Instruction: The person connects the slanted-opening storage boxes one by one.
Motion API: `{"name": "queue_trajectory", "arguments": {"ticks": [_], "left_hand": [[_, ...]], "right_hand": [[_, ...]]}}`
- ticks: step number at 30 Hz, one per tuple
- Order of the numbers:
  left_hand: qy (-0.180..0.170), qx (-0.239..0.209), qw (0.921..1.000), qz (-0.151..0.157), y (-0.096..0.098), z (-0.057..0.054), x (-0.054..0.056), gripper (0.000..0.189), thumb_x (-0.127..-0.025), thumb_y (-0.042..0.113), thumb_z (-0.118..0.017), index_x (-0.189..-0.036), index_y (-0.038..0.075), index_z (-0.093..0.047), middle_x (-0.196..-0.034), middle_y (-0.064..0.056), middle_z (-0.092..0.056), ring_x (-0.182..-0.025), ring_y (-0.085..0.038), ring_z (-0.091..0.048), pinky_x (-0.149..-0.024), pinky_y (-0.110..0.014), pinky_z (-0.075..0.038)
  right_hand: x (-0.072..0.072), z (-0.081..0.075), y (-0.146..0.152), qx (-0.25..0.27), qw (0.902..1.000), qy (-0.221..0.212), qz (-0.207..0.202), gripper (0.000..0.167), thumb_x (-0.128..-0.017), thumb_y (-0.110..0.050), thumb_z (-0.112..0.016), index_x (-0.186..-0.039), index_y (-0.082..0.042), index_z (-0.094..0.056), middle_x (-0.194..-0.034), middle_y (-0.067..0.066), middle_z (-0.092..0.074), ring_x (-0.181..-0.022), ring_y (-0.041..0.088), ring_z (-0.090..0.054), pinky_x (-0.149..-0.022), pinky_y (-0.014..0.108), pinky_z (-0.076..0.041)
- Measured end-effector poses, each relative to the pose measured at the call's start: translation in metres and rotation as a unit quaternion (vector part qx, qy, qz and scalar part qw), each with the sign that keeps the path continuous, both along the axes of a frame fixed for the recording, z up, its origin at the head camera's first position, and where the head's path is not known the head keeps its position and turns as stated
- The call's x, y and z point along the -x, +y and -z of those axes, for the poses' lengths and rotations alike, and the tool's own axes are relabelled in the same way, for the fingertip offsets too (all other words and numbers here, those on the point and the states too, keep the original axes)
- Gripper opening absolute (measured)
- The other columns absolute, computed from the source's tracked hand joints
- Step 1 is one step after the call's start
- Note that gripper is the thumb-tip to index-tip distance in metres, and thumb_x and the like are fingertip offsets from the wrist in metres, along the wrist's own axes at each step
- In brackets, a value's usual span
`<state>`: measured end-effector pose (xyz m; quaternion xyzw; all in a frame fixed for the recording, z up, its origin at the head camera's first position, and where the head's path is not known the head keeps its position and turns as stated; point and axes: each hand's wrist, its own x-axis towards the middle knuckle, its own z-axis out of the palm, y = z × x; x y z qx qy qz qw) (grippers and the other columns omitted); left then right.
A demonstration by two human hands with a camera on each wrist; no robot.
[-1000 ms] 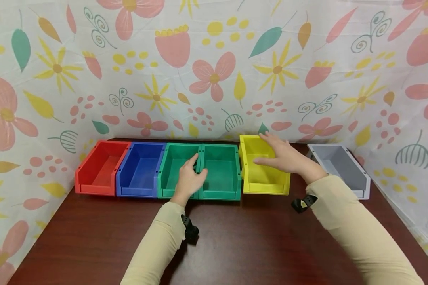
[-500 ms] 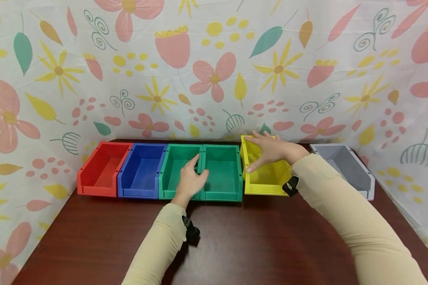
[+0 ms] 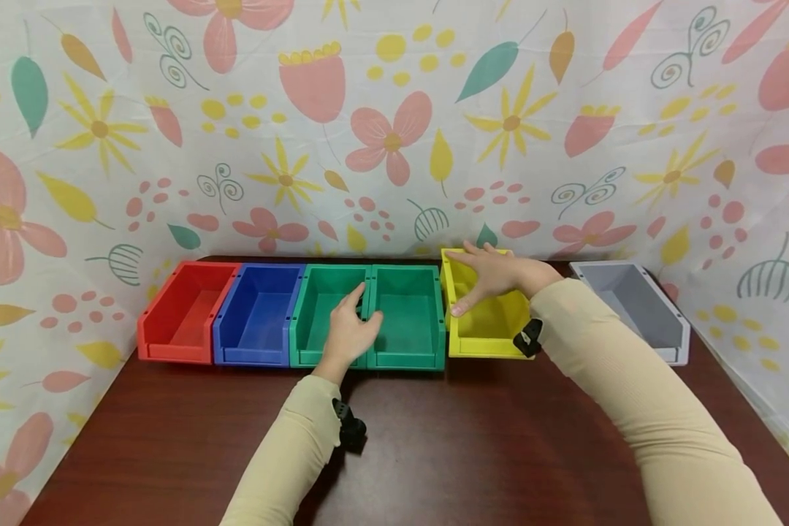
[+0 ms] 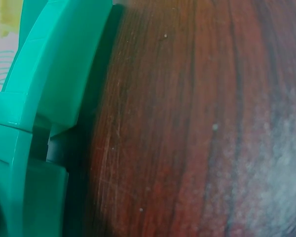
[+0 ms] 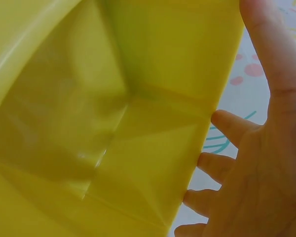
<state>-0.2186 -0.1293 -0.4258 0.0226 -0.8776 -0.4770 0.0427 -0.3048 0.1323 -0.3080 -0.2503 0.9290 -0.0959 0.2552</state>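
Two green bins, one on the left [image 3: 318, 292] and one on the right [image 3: 404, 299], stand side by side. My left hand [image 3: 350, 332] is over their shared dividing walls, index finger and thumb spread apart; its other fingers are hidden. In the left wrist view the green bin edges [image 4: 49, 74] show at the left, above the tabletop. My right hand [image 3: 489, 277] reaches across the yellow bin [image 3: 493, 348] with fingers spread. In the right wrist view its fingertips meet the bin's rim [image 5: 207, 118]. The yellow bin's inside shows nothing in it.
A red bin [image 3: 191, 307] and a blue bin [image 3: 259, 314] continue the row leftward. The grey bin [image 3: 638, 310] stands apart at the far right, past a gap. A patterned cloth [image 3: 394, 146] hangs behind the brown table [image 3: 434, 438].
My right hand has moved left and turned over the yellow bin, its thumb now at the left wall. The left hand stays where it was, and the bins look unmoved.
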Motion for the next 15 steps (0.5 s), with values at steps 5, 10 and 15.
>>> {"name": "queue_trajectory", "arguments": {"ticks": [5, 10, 15], "left_hand": [[-0.003, -0.003, 1.0, -0.002, 0.0001, -0.0021, -0.0012, 0.062, -0.09, 0.027, -0.054, -0.148, 0.024, -0.033, -0.151, -0.01, -0.033, -0.14, -0.032, -0.03, -0.095, -0.052, -0.043], [-0.007, -0.002, 1.0, 0.001, 0.0005, -0.0037, -0.0013, 0.062, -0.09, 0.028, -0.054, -0.148, 0.024, -0.033, -0.152, -0.01, -0.033, -0.14, -0.032, -0.029, -0.093, -0.05, -0.043], [-0.005, -0.003, 1.0, 0.004, 0.0005, -0.0023, 0.0001, 0.062, -0.09, 0.028, -0.053, -0.148, 0.023, -0.032, -0.152, -0.01, -0.032, -0.14, -0.031, -0.031, -0.086, -0.046, -0.043]], "right_hand": [[-0.0005, 0.0024, -0.0026, -0.003, 1.0, 0.001, 0.009, 0.117, -0.064, -0.067, -0.072, -0.154, -0.025, -0.011, -0.159, 0.018, 0.003, -0.14, 0.054, 0.006, -0.103, 0.076, 0.002], [-0.0024, 0.0034, -0.0048, -0.004, 0.9998, -0.007, 0.018, 0.117, -0.063, -0.064, -0.075, -0.154, -0.024, -0.012, -0.159, 0.019, 0.004, -0.14, 0.054, 0.008, -0.103, 0.076, -0.001], [-0.0014, 0.0041, -0.0068, -0.01, 0.9997, -0.01, 0.021, 0.118, -0.063, -0.064, -0.075, -0.154, -0.023, -0.012, -0.159, 0.019, 0.004, -0.14, 0.053, 0.007, -0.104, 0.075, -0.003]]}}
